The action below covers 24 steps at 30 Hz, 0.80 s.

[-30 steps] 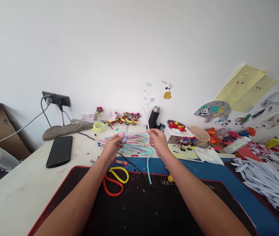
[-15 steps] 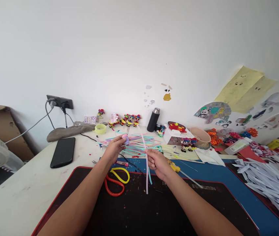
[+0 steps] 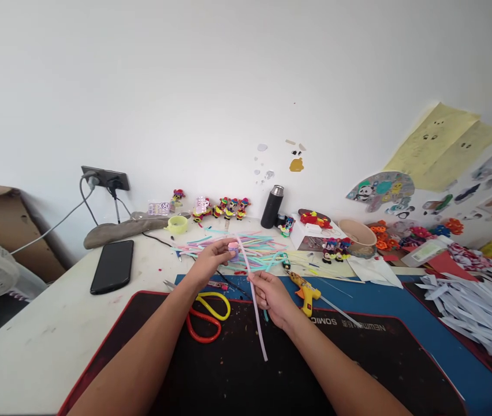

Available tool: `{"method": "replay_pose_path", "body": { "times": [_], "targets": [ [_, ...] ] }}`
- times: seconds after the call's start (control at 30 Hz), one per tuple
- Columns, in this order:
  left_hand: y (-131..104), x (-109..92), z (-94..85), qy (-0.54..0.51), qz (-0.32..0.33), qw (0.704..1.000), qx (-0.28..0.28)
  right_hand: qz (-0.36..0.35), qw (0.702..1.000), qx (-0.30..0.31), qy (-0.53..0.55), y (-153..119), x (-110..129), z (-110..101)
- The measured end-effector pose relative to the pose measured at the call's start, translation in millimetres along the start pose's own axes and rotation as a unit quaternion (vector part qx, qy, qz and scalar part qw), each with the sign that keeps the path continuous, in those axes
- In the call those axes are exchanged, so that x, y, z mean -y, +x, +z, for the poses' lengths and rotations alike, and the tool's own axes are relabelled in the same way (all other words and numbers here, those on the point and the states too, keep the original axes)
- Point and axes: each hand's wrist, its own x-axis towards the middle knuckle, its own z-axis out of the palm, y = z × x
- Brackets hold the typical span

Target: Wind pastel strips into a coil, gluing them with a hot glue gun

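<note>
landmark: the black mat [image 3: 237, 384] with the red edging, in front of you.

your left hand [image 3: 212, 260] is above the mat's far edge, thumb and fingers pinched on a small pink-and-purple piece [image 3: 233, 253]. your right hand [image 3: 271, 296] is over the far part of the mat, further right, fingers curled and gripping a lilac strip [image 3: 258, 323] partway along. the strip's lower end hangs over the mat; its upper end leans away past the mat's far edge, just beside the small piece. you cannot tell from this view whether strip and piece touch.

a pair of scissors [image 3: 206, 341] lies across the mat's far left portion, one loop red and one yellow, nearest your left forearm. a yellow glue gun [image 3: 304, 287] sits at the mat's far edge, just beyond your right hand, a pale stick running from its rear over the mat.

beyond the mat: a loose spread of pastel strips [image 3: 265, 245], then a black flask [image 3: 272, 207] standing upright, with a row of small figurines [image 3: 231, 209] to its left. a black phone [image 3: 112, 267] lies left of the mat's far corner. well right of the mat, a heap of white paper strips [image 3: 475, 318].
</note>
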Motion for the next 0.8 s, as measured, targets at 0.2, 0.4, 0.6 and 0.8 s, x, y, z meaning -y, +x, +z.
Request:
{"method": "replay_pose_path", "body": {
  "times": [0.2,0.4,0.6,0.8],
  "targets": [
    [-0.9,1.6,2.0,0.026,0.010,0.999,0.028,0.012,1.000,0.003,-0.003,-0.3,-1.6,2.2],
    [-1.4,1.6,2.3,0.030,0.005,0.999,0.030,0.011,1.000,0.004,-0.006,-1.3,-1.7,1.9],
    [0.5,1.5,2.4,0.019,0.014,1.000,-0.003,0.013,1.000,-0.002,-0.004,-2.4,-1.2,2.9],
    [5.4,-5.6,-11.1,-0.089,0.000,0.977,-0.196,-0.014,1.000,-0.018,-0.006,5.3,9.1,-2.6]
  ]
}}
